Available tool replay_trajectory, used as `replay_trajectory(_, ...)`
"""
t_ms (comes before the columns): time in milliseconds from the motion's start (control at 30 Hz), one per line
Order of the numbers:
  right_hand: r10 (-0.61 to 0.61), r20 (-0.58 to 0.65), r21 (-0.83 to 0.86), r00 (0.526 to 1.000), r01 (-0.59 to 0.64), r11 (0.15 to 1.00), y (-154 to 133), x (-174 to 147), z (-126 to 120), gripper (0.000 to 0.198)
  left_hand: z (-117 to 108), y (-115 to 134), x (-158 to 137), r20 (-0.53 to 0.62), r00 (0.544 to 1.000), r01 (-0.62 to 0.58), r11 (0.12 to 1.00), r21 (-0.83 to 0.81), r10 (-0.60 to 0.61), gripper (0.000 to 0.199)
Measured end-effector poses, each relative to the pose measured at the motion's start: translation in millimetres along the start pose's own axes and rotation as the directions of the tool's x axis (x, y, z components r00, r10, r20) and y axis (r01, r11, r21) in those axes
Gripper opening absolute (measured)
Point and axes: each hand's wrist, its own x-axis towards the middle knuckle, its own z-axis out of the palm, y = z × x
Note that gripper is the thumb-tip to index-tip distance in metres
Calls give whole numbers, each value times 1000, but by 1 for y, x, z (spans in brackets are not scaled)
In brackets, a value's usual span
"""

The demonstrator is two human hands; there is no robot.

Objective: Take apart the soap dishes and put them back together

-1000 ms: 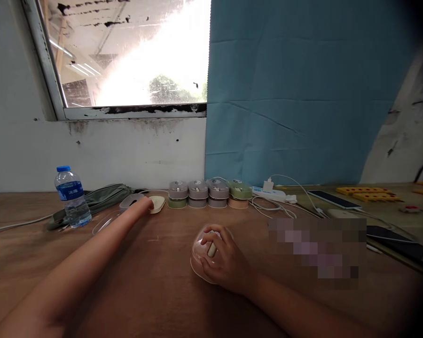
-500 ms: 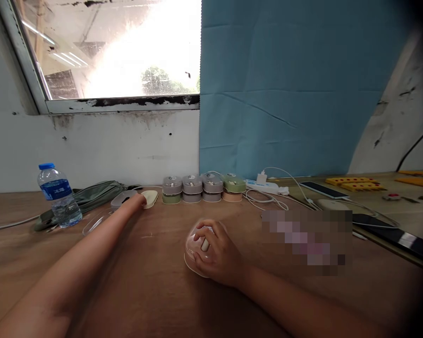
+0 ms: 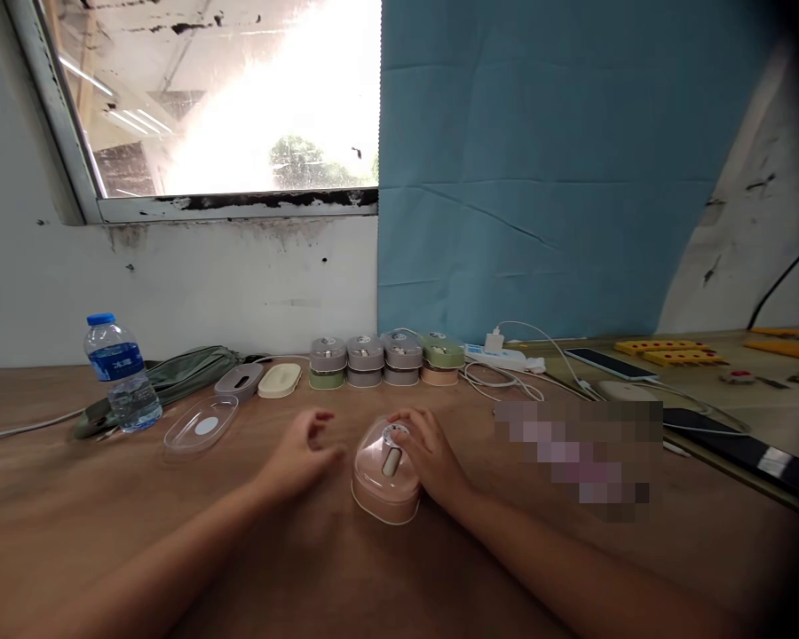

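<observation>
A small pink oval box (image 3: 381, 497) with a clear lid stands on the brown table in front of me. A round white sticker and a pale oblong piece show at its top. My right hand (image 3: 432, 457) grips the box from the right, its fingers over the lid and the thumb on top. Just left of the box, my left hand (image 3: 310, 453) hangs with fingers half curled and apart, holding nothing. Farther left lie a loose clear lid (image 3: 190, 430), a grey open box part (image 3: 230, 380) and a cream oval piece (image 3: 280, 380).
Several stacked lidded boxes (image 3: 365, 355) line the wall. At the left are a water bottle (image 3: 123, 373) and a green pouch (image 3: 190, 371). Rightward lie a power strip (image 3: 499, 357), white cables, a phone (image 3: 609, 364) and yellow blocks (image 3: 679, 355). A blurred patch hides part of the table.
My left hand has left the cream piece at the back and come near the pink box. My right hand stays at the box, its fingers shifted toward the right side.
</observation>
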Motion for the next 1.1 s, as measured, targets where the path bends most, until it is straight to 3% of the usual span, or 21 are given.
replay_trajectory(100, 74, 10, 102, 997, -75, 992, 5, 3, 2, 20, 19, 19, -37, 119, 971, -194, 972, -130, 210, 52)
replay_trajectory(167, 72, 25, 126, 997, -74, 989, 6, 4, 3, 21, 22, 25, -47, 148, 933, -316, 943, -105, 329, 57)
replay_trajectory(233, 55, 39, 149, 998, -60, 987, 5, 3, 3, 22, 21, 26, -46, 160, 914, -366, 927, -75, 374, 60)
replay_trajectory(500, 23, 75, 220, 997, -39, 975, 8, 1, 4, 20, 14, 20, -33, 113, 936, -317, 939, -135, 333, 52)
replay_trajectory(700, 19, 125, 226, 992, -47, 973, 9, 0, 7, 33, 1, 10, -28, 98, 956, -258, 954, -155, 275, 34)
replay_trajectory(933, 6, 149, 179, 989, -33, 983, 7, 1, 5, 43, -1, -3, -21, 90, 967, -223, 964, -145, 238, 33)
replay_trajectory(1100, -103, 179, 190, 979, 68, 979, 6, -1, 3, 56, -5, -3, -21, 99, 969, -210, 968, -135, 224, 27)
